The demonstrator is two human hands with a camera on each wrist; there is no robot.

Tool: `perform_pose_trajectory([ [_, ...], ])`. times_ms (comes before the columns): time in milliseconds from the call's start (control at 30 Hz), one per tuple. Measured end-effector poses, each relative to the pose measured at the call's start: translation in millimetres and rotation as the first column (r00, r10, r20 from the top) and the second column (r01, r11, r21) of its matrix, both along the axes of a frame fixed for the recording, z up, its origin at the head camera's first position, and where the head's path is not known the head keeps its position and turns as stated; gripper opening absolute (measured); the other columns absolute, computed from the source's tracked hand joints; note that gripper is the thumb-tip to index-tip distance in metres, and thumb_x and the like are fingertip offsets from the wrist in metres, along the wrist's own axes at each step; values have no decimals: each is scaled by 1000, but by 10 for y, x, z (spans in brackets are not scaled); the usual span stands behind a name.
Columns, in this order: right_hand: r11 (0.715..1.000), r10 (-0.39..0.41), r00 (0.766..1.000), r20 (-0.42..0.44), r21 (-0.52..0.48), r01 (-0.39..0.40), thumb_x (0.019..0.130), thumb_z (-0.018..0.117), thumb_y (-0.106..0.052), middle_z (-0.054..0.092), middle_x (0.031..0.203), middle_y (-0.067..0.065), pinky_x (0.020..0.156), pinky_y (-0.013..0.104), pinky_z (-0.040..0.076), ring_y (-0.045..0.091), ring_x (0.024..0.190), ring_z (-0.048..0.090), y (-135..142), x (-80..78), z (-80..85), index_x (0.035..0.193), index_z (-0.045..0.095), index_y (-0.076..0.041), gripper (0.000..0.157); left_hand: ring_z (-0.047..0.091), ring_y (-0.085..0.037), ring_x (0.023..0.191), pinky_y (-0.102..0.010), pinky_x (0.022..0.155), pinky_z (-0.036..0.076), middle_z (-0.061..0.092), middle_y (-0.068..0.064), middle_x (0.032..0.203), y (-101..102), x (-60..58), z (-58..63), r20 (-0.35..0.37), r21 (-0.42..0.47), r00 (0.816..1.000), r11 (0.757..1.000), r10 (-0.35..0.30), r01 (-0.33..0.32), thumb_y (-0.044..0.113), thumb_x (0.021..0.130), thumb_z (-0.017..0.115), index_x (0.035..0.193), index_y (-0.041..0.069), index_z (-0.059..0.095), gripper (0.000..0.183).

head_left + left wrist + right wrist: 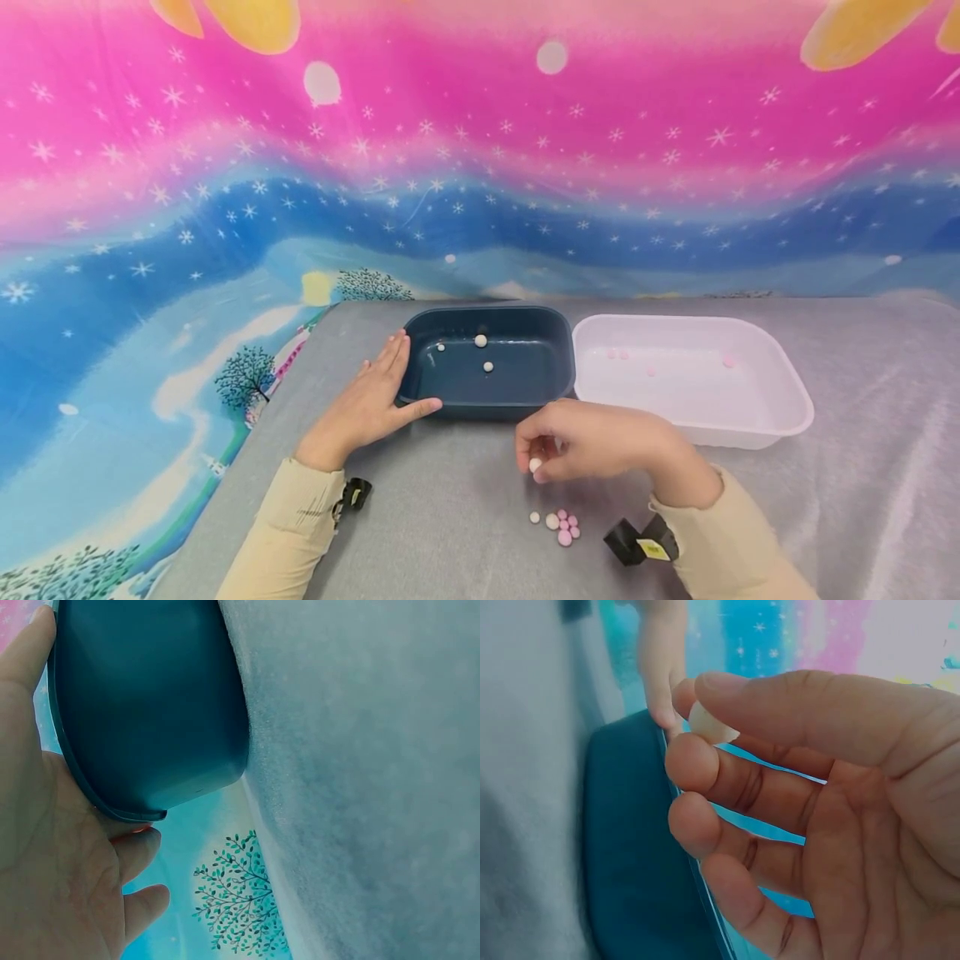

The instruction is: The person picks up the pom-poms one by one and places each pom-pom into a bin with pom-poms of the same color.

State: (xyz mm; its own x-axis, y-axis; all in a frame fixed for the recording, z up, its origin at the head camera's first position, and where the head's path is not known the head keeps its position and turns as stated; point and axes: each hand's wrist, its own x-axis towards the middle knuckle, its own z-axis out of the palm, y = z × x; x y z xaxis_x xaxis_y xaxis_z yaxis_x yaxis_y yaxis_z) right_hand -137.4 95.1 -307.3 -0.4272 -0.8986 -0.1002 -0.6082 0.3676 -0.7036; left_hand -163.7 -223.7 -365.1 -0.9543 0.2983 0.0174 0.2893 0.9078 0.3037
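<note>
Worktop: grey cloth covering, with a pink-and-blue snowflake backdrop beyond its far edge.
Right grip: thumb and fingertips pinch one white ball; the right hand is just near of the dark tray's right end.
Held white ball: between thumb and fingers, near side of the trays, outside both.
Left grip: grasping nothing; the left hand rests extended fingers along the dark tray's left rim, thumb at its near-left corner.
Loose balls: nearer than the right hand, four pink balls clustered with one white ball; another white ball just left.
Dark blue tray: left, three white balls inside, spread apart.
White tray: right, beside the dark one, four pink balls visible inside.
</note>
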Motion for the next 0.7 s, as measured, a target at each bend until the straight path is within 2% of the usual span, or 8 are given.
perform_pose_trajectory([
  [367,995,-65,997,48,-69,69,92,63,-4,62,84,-10,71,22,52,2,77,55,112,-91,-35,92,67,-17,13,4,-27,156,-58,123,15,0,-11,168,13,38,3,15,9,1000,1000,2,-3,78,86,49,159,5,4,113],
  [700,972,-206,978,20,-111,207,95,65,-10,65,90,-7,76,27,54,8,81,59,133,-173,-52,99,68,-17,9,2,-26,156,-58,123,15,-1,-11,168,8,31,17,19,16,1000,1000,7,-7,79,85,48,159,7,2,114],
])
